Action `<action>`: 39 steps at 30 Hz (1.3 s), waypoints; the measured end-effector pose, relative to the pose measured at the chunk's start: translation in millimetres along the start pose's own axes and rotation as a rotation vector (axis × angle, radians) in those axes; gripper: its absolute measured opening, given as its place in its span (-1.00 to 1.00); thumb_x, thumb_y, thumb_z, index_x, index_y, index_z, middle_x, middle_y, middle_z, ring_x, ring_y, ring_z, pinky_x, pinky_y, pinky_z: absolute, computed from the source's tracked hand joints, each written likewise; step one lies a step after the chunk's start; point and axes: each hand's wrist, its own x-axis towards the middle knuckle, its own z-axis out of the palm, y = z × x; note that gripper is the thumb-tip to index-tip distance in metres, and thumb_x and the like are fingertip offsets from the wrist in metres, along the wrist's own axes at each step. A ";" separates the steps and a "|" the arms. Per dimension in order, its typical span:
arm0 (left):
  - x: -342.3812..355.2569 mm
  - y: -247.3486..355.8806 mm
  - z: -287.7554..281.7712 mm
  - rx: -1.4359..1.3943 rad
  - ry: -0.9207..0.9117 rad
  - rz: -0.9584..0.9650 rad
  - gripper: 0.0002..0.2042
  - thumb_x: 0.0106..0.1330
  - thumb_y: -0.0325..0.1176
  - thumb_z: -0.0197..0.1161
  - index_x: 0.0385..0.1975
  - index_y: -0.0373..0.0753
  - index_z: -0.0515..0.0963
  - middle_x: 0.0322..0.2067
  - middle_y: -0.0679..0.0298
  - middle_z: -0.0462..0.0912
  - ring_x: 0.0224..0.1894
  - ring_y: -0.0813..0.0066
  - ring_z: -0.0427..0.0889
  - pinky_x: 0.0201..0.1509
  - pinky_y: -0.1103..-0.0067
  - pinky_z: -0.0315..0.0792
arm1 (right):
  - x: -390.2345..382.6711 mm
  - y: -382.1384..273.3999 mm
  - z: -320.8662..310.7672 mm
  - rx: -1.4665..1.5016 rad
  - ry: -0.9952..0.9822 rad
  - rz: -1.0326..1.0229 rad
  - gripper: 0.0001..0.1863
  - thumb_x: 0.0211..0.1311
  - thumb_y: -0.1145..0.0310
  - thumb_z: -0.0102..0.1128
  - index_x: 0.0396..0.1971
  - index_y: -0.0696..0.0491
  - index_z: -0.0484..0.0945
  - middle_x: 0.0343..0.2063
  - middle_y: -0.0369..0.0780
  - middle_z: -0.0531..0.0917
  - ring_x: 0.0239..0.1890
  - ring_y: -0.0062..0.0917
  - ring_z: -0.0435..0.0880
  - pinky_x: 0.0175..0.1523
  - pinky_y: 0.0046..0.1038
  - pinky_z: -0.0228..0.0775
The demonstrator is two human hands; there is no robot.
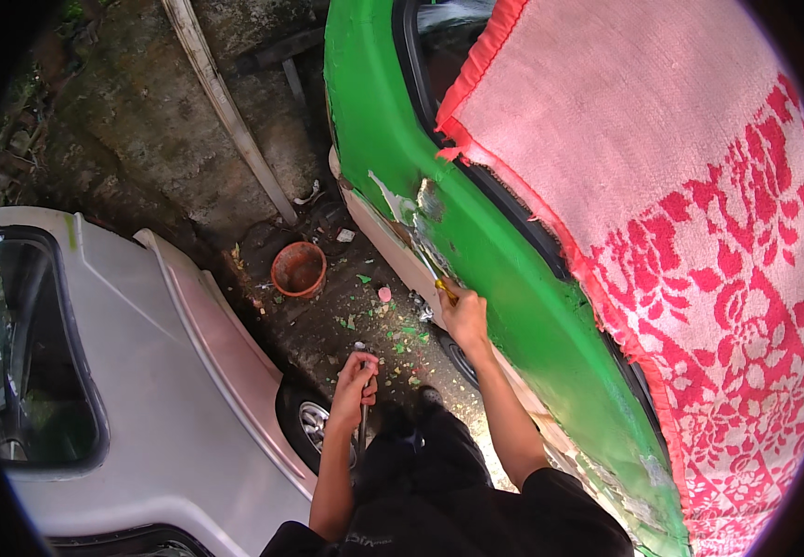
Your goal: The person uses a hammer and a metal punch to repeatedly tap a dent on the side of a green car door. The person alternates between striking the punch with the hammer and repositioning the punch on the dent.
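Observation:
My right hand is closed around the yellow handle of a screwdriver. Its thin metal shank points up and left along the lower side of a green car body, close to a patch where the paint is broken and peeling. Whether the tip touches the panel I cannot tell. Lower and to the left, my left hand grips a long dark tool with a small grey metal end above the fingers. That tool is held away from the car, and its exact kind is unclear.
A silver car stands on the left, across a narrow gap. On the ground are a reddish-brown pot and scattered green and pale flakes. A long pale strip leans behind. A pink-and-red patterned blanket covers the green car's top.

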 end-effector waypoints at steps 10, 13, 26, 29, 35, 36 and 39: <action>1.2 -3.5 -5.9 -0.031 0.106 0.042 -0.90 0.41 -0.41 0.09 -0.14 -0.11 0.40 -0.35 0.44 0.34 -0.58 0.77 0.19 -0.62 0.77 0.02 | -0.6 8.9 -12.4 0.010 0.007 -0.036 -0.70 0.24 0.38 0.24 -0.05 0.14 0.65 -0.52 0.09 0.65 -0.55 -0.25 0.69 -0.31 -0.36 0.49; 3.9 -1.7 -4.6 -0.036 0.124 0.056 -0.90 0.41 -0.40 0.09 -0.14 -0.11 0.40 -0.35 0.44 0.35 -0.57 0.77 0.19 -0.61 0.77 0.03 | 11.1 -6.4 1.8 -0.033 -0.072 0.032 -0.70 0.26 0.41 0.20 -0.03 0.16 0.63 -0.44 0.08 0.68 -0.46 -0.23 0.73 -0.27 -0.38 0.51; 9.8 -0.2 -4.8 -0.073 0.172 0.064 -0.91 0.41 -0.39 0.10 -0.14 -0.09 0.41 -0.36 0.47 0.34 -0.58 0.79 0.18 -0.61 0.79 0.02 | 5.4 -11.6 -18.0 -0.044 -0.126 0.025 -0.68 0.26 0.42 0.15 -0.01 0.16 0.62 -0.45 0.09 0.67 -0.43 -0.12 0.71 -0.21 -0.24 0.52; 13.1 -5.1 -7.6 -0.068 0.136 0.068 -0.90 0.41 -0.38 0.10 -0.13 -0.09 0.41 -0.36 0.47 0.34 -0.58 0.78 0.18 -0.61 0.78 0.02 | 2.1 -17.3 -18.8 -0.035 -0.123 0.018 -0.68 0.25 0.41 0.15 -0.01 0.17 0.62 -0.47 0.11 0.65 -0.41 -0.10 0.71 -0.20 -0.21 0.51; 10.9 -4.5 -3.1 -0.044 0.135 0.067 -0.93 0.45 -0.33 0.09 -0.15 -0.09 0.41 -0.34 0.44 0.38 -0.60 0.78 0.18 -0.63 0.80 0.02 | 10.2 -16.4 2.2 -0.074 -0.122 -0.003 -0.63 0.25 0.42 0.13 0.05 0.18 0.57 -0.51 0.12 0.63 -0.41 -0.04 0.69 -0.18 -0.18 0.50; 9.4 -4.6 -4.1 -0.047 0.139 0.070 -0.93 0.45 -0.33 0.08 -0.15 -0.09 0.41 -0.34 0.44 0.38 -0.60 0.77 0.18 -0.63 0.80 0.02 | 1.9 -23.4 -8.7 -0.046 -0.145 0.031 -0.62 0.25 0.42 0.13 0.06 0.19 0.56 -0.51 0.13 0.63 -0.40 -0.04 0.69 -0.17 -0.18 0.50; 6.1 -3.4 -5.1 -0.055 0.147 0.071 -0.92 0.44 -0.36 0.08 -0.14 -0.10 0.41 -0.35 0.45 0.37 -0.59 0.77 0.19 -0.63 0.79 0.01 | -6.5 -23.4 -26.8 0.016 -0.188 0.014 -0.58 0.22 0.44 0.12 0.09 0.19 0.53 -0.48 0.13 0.64 -0.36 -0.05 0.69 -0.15 -0.18 0.49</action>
